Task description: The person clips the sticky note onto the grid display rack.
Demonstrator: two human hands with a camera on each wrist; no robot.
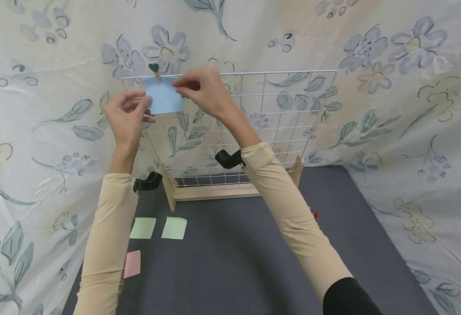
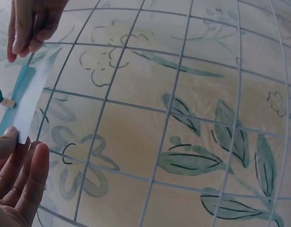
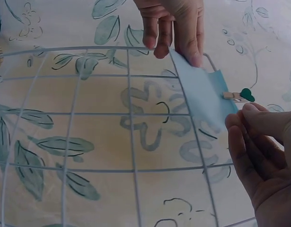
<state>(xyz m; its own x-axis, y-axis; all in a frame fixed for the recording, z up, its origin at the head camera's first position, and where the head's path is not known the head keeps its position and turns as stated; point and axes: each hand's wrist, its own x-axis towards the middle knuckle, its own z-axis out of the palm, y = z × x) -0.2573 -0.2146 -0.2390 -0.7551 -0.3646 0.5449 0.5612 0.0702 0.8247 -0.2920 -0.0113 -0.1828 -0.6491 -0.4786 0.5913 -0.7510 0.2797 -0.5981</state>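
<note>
A blue sticky note [image 1: 165,98] hangs against the top left of a white wire grid [image 1: 263,111]. At its upper edge sits a small wooden clothespin [image 1: 157,73] topped by a dark green heart. My left hand [image 1: 126,111] pinches the note's left edge between thumb and fingers. On the opposite side, my right hand [image 1: 204,89] pinches the note near its upper right corner. The left wrist view shows the note [image 2: 29,106] between both hands, with the clothespin [image 2: 8,102] on its edge. In the right wrist view, the green heart [image 3: 247,95] stands clear of the fingers.
The grid stands in a wooden base [image 1: 218,194] on a dark grey table [image 1: 222,262]. Two green notes [image 1: 174,228] lie in front, and a pink note [image 1: 133,264] is partly covered by the left sleeve. Something small and red [image 1: 315,215] shows beside the right sleeve. Floral cloth [image 1: 411,131] surrounds the table.
</note>
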